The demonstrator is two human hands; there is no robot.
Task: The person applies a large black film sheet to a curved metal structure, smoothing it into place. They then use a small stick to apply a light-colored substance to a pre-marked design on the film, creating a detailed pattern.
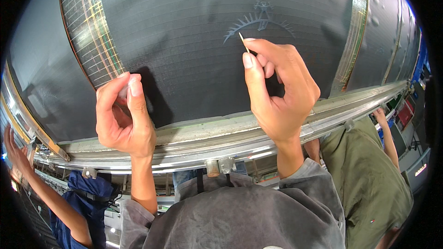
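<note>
The right hand [282, 83] is closed to a pinch, thumb and forefinger gripping a thin pale stick [244, 43], its other fingers curled in. The stick slants up and left, its free tip just beside the lower edge of the motif [262, 22]; whether it touches the sheet [194, 64] I cannot tell. The left hand [124, 120] has thumb and forefinger tips brought together, near the lower end of the left strip [90, 23]; whether anything small is between them I cannot tell.

At right, a co-worker's green shirt [364, 175] bears 1 small coloured mark [372, 221], and beyond it a lit sign [420, 169] is too small to read.

The sheet is dark grey with faint crosswise lines, lying between 2 grid-marked strips, the second being the right strip [351, 37]; its near edge meets a pale metal rail [203, 133]. The motif, in the sheet's upper right part, is a grey-blue arc edged with short spikes, with 1 upright piece at its middle. Its left half looks bolder than its right.
</note>
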